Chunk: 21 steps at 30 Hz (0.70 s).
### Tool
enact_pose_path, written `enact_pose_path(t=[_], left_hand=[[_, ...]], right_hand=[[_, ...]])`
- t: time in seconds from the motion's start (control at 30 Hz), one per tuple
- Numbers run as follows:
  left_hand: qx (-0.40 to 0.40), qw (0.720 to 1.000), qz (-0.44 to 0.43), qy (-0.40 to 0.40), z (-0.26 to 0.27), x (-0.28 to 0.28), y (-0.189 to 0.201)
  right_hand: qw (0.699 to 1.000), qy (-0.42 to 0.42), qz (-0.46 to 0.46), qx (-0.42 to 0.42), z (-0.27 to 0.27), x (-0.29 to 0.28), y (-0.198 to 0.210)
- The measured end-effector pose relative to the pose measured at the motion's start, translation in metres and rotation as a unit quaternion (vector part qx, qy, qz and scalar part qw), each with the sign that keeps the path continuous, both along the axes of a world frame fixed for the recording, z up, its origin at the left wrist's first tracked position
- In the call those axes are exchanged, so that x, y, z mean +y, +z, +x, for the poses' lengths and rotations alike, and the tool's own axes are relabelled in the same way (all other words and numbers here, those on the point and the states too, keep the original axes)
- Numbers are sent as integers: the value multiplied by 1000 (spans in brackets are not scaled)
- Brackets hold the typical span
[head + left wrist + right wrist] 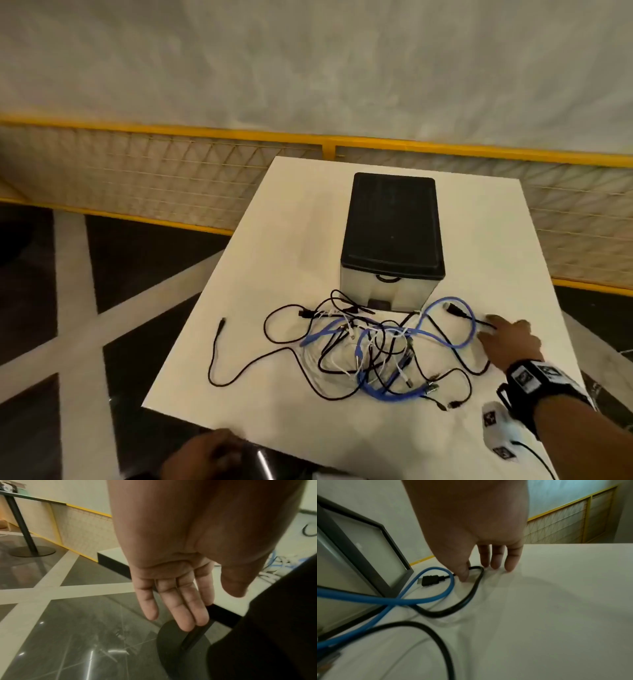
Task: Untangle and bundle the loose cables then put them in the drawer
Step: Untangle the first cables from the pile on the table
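Observation:
A tangle of black, white and blue cables [370,349] lies on the white table [301,219] in front of a small drawer unit [392,222] with a black top, its drawers closed. My right hand [489,329] reaches to the tangle's right edge. There its thumb and forefinger pinch a black cable [471,595] just past its plug [429,580], and the other fingers touch the tabletop. A blue cable [419,600] loops around the plug. My left hand [171,608] hangs below the table's near edge, fingers straight, holding nothing.
A yellow-framed mesh fence [171,164] runs behind the table. The floor is dark and glossy with pale stripes. The table's black round foot [171,649] sits under my left hand. Another pedestal table [20,524] stands far left.

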<state>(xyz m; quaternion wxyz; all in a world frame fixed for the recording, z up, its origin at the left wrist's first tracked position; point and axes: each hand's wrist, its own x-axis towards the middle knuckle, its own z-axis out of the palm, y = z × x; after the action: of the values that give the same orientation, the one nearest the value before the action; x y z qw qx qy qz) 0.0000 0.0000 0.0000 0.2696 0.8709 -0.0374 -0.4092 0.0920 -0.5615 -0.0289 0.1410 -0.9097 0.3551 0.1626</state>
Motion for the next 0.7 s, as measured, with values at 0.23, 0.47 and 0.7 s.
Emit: enact_pose_path(t=[0.23,0.47,0.7], left_hand=[[-8,987,-137,80,32,-47,48],[-55,960,-275,15,72,-133,97],[-67,926,-368,-54,100,-220,166]], right_hand=[[968,-145,174,-107,-16,10,32],[732,-316,429,-424,-37,48,134],[812,8,352,-465,-52,137,194]])
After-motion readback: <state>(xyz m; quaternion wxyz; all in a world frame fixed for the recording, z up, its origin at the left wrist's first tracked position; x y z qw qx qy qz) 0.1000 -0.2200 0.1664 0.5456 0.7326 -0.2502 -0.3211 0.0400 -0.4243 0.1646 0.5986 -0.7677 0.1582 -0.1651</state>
